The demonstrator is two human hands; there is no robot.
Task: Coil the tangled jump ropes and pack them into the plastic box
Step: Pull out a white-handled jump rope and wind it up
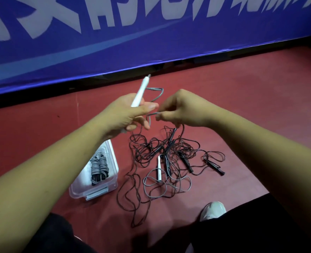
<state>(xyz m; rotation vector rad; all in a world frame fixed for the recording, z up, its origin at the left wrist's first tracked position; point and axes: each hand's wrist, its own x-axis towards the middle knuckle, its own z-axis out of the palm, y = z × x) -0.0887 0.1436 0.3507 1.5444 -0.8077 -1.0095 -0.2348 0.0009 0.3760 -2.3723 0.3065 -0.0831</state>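
Currently the left hand (125,114) is gripping a slim white plastic jump-rope handle (141,90), its fingers curled round it and the tip pointing up and away. The right hand (180,108) is pinching the thin grey cord (149,119) just beside it. Below, a tangle of black and grey jump ropes (169,156) is lying on the red floor (242,106), beside a clear plastic box (115,162) holding a coiled grey rope (98,167).

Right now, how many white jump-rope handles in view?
2. One white handle is gripped in the left hand; the other lies on the floor within the rope tangle, right of the plastic box. The tangle may hide more.
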